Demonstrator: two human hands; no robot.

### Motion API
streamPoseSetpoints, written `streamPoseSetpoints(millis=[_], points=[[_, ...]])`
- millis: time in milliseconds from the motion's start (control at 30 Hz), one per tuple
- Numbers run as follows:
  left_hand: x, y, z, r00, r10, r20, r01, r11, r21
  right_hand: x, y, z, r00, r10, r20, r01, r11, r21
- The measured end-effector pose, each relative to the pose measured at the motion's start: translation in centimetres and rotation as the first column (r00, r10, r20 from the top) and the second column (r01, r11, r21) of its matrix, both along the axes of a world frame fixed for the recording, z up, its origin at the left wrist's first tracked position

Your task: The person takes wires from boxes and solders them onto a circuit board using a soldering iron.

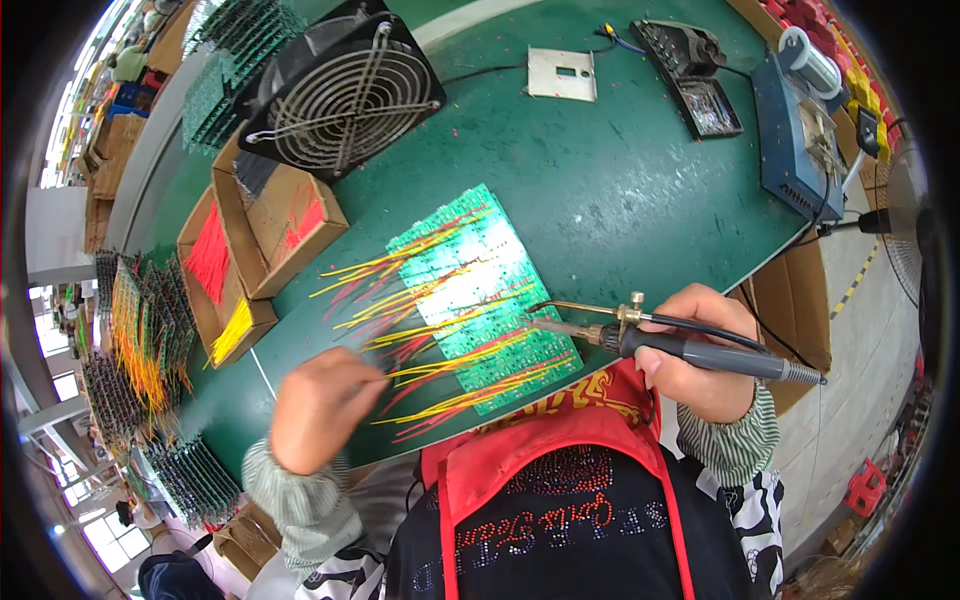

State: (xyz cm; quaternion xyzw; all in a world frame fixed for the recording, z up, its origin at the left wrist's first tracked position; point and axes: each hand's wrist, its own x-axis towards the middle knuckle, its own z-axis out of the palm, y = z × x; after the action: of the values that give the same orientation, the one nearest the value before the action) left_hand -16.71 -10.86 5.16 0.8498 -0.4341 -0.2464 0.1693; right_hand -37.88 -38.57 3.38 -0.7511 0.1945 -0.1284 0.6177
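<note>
A black square fan (345, 100) stood on the green table (650, 190); to its right, there lay a flat white plate (562, 87).

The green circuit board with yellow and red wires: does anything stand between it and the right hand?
Only the held tool: a grey-handled soldering iron with a thin brass tube, reaching from the right hand over the right side of the green circuit board. Nothing else visible stands between them.

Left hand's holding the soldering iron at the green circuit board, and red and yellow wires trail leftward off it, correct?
Not quite: the head view shows the right hand holding the soldering iron. Red and yellow wires do trail leftward off the green circuit board.
</note>
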Motion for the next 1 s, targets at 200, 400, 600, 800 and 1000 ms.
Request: streamPoseSetpoints(millis=[200,400,600,800,1000], points=[[8.8,1.8,1.2,0.903,0.269,0.335,-0.245,0.963,-0.112,1.0,0.0,-0.9,0.998,-0.062,-0.005,0.062,0.994,0.088],[18.3,-4.1,-4.4,0.762,0.15,0.63,-0.168,0.985,-0.032,1.3,-0.1,-0.9,0.991,-0.112,-0.071,0.118,0.988,0.099],[23.6,-6.4,-7.7,0.631,0.228,0.741,-0.254,0.964,-0.08,2.1,-0.3,-0.9,0.99,-0.118,-0.076,0.124,0.988,0.092],[24.4,-6.3,-6.4,0.735,0.099,0.671,-0.121,0.993,-0.014,3.0,-1.0,-0.6,0.985,-0.125,-0.118,0.14,0.983,0.121],[24.8,-5.3,-6.6,0.702,0.172,0.691,-0.161,0.984,-0.082,3.4,-1.0,-0.6,0.985,-0.129,-0.112,0.14,0.985,0.104]])
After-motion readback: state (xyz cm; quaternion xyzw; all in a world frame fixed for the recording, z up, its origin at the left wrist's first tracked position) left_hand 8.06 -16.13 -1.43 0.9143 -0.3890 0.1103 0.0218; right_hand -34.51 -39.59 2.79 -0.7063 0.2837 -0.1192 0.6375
